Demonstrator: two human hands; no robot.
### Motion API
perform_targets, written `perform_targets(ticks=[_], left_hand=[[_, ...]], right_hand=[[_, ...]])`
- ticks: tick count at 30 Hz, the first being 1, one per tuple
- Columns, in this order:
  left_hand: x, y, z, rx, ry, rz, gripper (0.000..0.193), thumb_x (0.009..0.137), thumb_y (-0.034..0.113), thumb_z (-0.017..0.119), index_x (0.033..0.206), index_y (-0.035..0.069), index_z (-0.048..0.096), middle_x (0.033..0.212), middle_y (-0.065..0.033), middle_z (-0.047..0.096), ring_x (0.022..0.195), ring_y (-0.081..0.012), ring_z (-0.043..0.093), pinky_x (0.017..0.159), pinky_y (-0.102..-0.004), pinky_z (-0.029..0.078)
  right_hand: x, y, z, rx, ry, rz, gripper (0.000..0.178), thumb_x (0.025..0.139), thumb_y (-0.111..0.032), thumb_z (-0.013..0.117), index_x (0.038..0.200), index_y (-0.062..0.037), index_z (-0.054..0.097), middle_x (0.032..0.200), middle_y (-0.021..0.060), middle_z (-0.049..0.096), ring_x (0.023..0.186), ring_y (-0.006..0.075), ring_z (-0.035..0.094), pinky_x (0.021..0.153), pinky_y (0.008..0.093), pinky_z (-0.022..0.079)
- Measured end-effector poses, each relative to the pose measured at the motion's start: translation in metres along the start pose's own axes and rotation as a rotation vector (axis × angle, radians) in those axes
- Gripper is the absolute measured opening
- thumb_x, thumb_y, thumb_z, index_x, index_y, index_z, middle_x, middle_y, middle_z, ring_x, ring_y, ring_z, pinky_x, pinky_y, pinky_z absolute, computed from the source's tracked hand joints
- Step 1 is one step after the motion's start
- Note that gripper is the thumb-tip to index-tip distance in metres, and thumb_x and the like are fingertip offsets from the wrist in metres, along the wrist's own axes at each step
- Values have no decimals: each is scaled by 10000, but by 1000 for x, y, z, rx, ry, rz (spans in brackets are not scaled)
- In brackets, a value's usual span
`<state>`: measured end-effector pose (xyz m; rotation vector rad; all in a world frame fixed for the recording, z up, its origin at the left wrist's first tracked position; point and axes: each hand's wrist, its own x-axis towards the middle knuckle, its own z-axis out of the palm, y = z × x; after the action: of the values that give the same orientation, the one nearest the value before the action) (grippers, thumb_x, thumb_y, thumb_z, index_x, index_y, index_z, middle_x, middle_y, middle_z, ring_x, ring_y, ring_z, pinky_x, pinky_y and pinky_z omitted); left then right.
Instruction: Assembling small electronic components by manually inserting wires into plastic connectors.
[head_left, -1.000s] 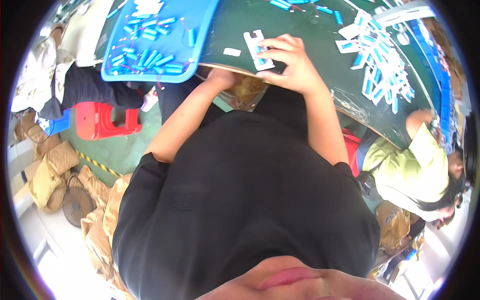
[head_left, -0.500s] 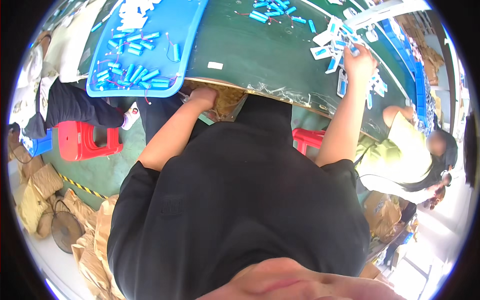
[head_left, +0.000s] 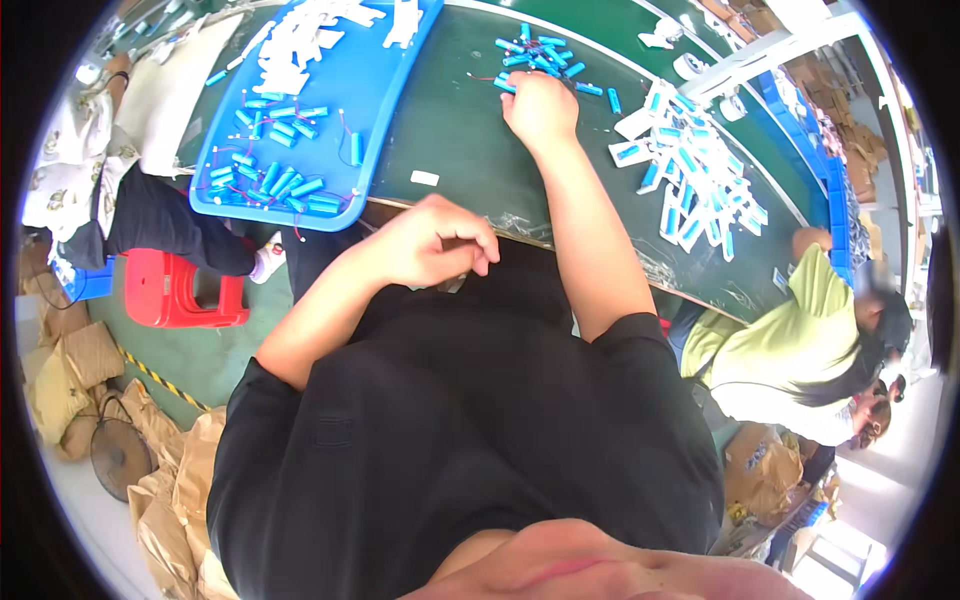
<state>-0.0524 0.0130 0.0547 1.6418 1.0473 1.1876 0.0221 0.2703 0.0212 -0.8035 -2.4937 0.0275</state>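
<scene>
Blue cylinder (head_left: pixel 505 84), partly hidden, sits at the fingertips of the right hand (head_left: pixel 543 110), on the near left side of a loose cylinder heap (head_left: pixel 550 54); these fingers bend in a narrow curl, and I cannot tell whether they grip it. The left hand (head_left: pixel 430 243) hangs beside the near table edge, loosely curled, its hold hidden. Green tabletop (head_left: pixel 470 175) spreads around, with a blue tray (head_left: pixel 375 150) left and piled white-and-blue parts (head_left: pixel 690 170) right. Farther right is a co-worker (head_left: pixel 790 330); a red stool (head_left: pixel 150 290) stands left. The cylinder's long axis runs roughly left to right, left end slightly farther, beside a thin red wire (head_left: pixel 482 77).
</scene>
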Motion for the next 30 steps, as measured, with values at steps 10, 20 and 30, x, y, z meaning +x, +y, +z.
perform_targets(ticks=[10, 20, 30], left_hand=[[53, -23, -125, 159, 816, -109, 372, 920, -68, 516, 1265, 47, 596, 1106, -83, 690, 776, -159, 716, 650, -286, 562], [114, -108, -234, 1423, 486, -520, 359, 877, 156, 637, 1207, 69, 748, 1307, -236, 651, 1208, -388, 646, 1069, -451, 520], [106, -108, -227, 1421, 664, -457, 253, 900, 188, 633, 1051, 3, 717, 1170, -230, 680, 1135, -432, 633, 1030, -502, 509]], right_hand=[[3, 14, -1, 761, 275, 97, 79, 929, -17, 676, 1002, -41, 656, 945, 109, 726, 845, 244, 714, 735, 364, 556], [11, 6, -18, 1207, 220, 265, 79, 1024, -107, 633, 1043, -30, 634, 945, 85, 780, 787, 113, 725, 628, 247, 553], [10, 7, -35, 1814, -236, 541, 186, 991, -118, 644, 1133, 2, 656, 1031, 148, 778, 800, 165, 709, 693, 285, 544]])
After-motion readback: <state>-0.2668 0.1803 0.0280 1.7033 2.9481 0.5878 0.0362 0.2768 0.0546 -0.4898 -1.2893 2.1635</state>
